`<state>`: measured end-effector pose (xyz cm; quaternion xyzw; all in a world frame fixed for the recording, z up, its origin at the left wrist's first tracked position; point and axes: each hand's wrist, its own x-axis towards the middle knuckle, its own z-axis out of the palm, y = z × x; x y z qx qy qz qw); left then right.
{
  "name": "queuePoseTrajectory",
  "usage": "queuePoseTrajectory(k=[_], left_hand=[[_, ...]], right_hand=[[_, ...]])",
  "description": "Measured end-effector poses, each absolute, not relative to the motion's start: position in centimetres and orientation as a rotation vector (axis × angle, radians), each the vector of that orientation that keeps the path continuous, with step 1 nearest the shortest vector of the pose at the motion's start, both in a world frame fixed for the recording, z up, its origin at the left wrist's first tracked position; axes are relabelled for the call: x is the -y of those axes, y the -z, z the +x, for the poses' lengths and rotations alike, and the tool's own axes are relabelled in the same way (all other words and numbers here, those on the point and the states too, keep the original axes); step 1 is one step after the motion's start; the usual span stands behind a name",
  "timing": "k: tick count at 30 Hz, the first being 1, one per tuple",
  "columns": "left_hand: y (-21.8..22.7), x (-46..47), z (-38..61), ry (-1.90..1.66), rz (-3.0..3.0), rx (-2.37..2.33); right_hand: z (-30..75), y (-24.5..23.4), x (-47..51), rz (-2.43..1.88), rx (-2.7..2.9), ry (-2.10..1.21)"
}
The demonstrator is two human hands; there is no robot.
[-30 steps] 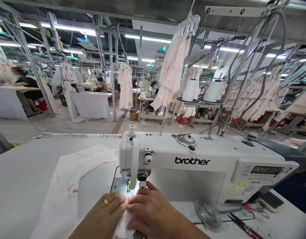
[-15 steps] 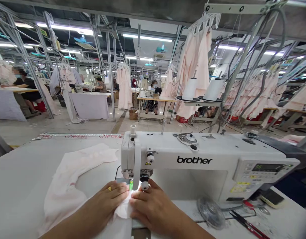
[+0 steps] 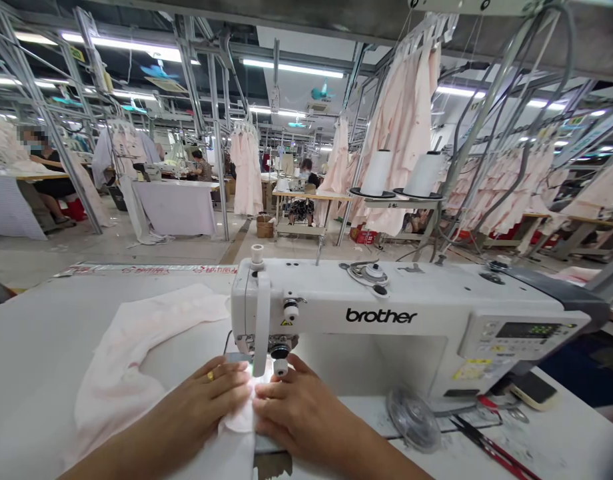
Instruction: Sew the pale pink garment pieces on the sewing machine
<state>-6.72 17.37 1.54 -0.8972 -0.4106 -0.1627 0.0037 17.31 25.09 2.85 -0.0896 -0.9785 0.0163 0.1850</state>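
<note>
A pale pink cloth piece (image 3: 111, 360) curves over the table to the left of the white sewing machine (image 3: 316, 300). Its near part runs between my hands and under the needle area, where the machine lamp glares. My left hand (image 3: 214, 393), with a ring on one finger, lies over the cloth with its fingers stretched flat toward the needle. Just right of the needle, my right hand (image 3: 301, 407) has its fingers bent, pinching the cloth's right edge. Both hands' fingertips come close to the presser foot, which glare and fingers mostly hide.
Red-handled scissors (image 3: 491, 447) and a clear round plastic piece (image 3: 414, 419) lie on the machine's right side. Two white thread cones (image 3: 376, 173) stand on a rack behind. Pink garments (image 3: 404, 113) hang beyond. Several co-workers sit at other tables in the background.
The whole view has shifted a little, so the machine appears further left. Glare around the needle is brighter. Both hands keep about the same place on the cloth.
</note>
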Motion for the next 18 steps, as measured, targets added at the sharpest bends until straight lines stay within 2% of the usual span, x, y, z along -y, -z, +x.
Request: queuePoseTrajectory(k=[5, 11, 18], left_hand=[[-2.6, -17.2, -6.1, 0.615, -2.876, 1.155], [-2.6, -19.2, -6.7, 0.608, -2.866, 1.145], [-2.3, -19.3, -7.1, 0.6, -2.812, 1.226]], right_hand=[[17.3, -2.9, -25.0, -0.294, 2.78, -0.064], [17.1, -3.4, -25.4, -0.577, 2.881, -0.086], [17.6, -3.0, -25.8, -0.447, 2.816, -0.074]])
